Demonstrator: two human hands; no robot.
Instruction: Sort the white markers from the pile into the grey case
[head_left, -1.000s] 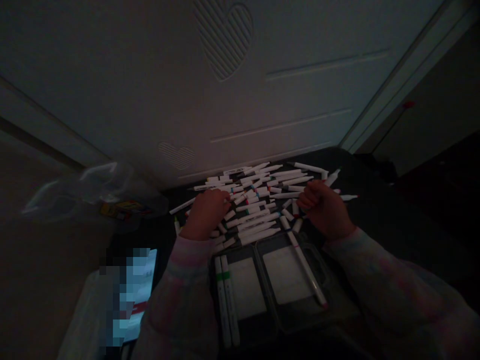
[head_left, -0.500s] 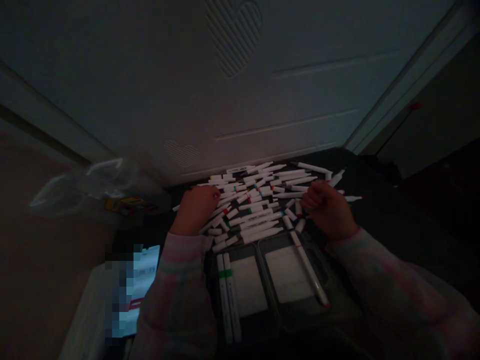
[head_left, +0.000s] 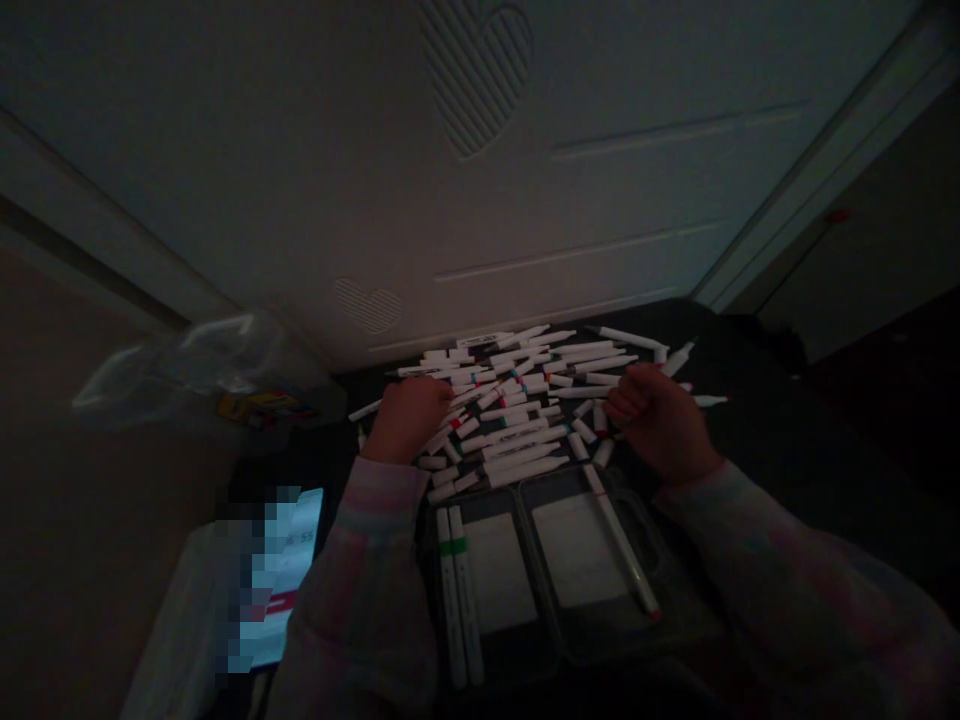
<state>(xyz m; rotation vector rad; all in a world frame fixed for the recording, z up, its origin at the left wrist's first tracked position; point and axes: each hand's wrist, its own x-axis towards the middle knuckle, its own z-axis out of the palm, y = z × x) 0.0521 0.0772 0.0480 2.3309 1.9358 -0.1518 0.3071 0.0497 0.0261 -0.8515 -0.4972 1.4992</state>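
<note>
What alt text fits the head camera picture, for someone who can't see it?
In dim light, a person's left hand and right hand rest on a scattered pile of white plastic marker pens. An open dark plastic case nearer holds three more.

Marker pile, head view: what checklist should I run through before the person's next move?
1. Both hands in view: ok. The left hand rests on the marker pile; the right hand is at its right edge.
2. Whether the curled fingers hold a marker: cannot tell, too dark.
3. The case is open: ok.
4. The two markers lie straight in the left compartment: ok.
5. The single marker lies straight in the right compartment: not ok, it lies diagonally.
</note>
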